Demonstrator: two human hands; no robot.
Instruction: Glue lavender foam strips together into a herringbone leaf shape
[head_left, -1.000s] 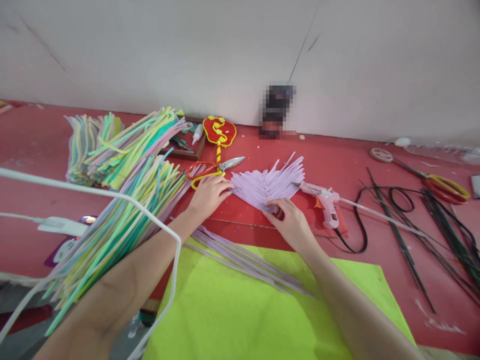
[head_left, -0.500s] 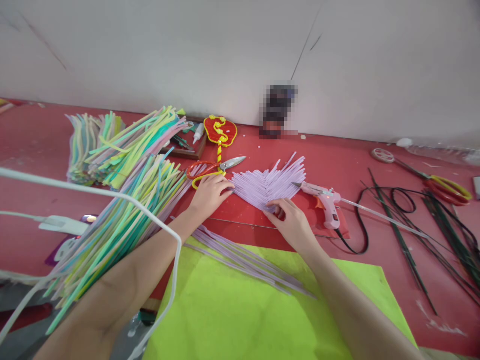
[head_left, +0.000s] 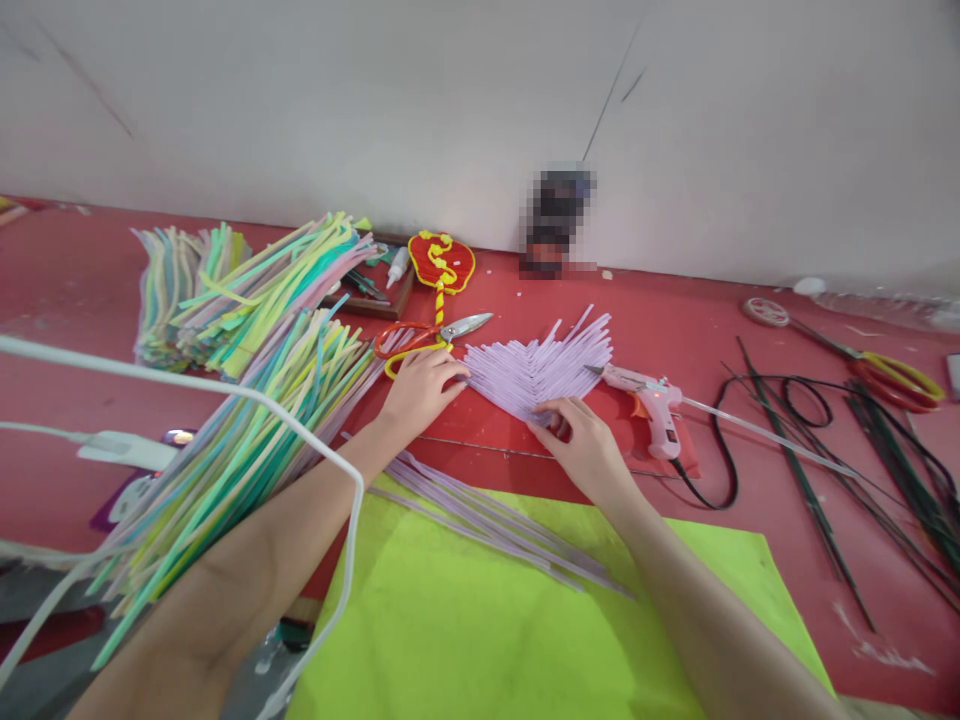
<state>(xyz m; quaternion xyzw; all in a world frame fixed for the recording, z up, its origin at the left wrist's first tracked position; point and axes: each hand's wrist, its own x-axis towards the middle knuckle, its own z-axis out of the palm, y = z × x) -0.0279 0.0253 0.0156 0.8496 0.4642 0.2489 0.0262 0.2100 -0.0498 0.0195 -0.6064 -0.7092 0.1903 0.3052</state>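
A lilac leaf-like piece (head_left: 529, 368), made of pipe cleaners laid in a V pattern, lies on the red tabletop. My right hand (head_left: 581, 440) pinches its lower point between thumb and fingers. At the piece's left edge rests my left hand (head_left: 424, 392), fingers stretched out and fingertips touching the ends there. Red-and-yellow-handled scissors (head_left: 427, 336) lie just beyond that hand. To the right, a pink glue gun (head_left: 651, 400) lies with its nozzle near the piece's right edge. Loose lilac pipe cleaners (head_left: 495, 520) lie between my forearms.
Bundles of pastel pipe cleaners (head_left: 255, 470) cover the left side. A white cable (head_left: 300, 410) arches across the left foreground. A yellow-green sheet (head_left: 525, 630) lies in front. A red-and-yellow ornament (head_left: 441, 262) stands behind. Dark green stems (head_left: 802, 490) and more scissors (head_left: 892, 378) lie right.
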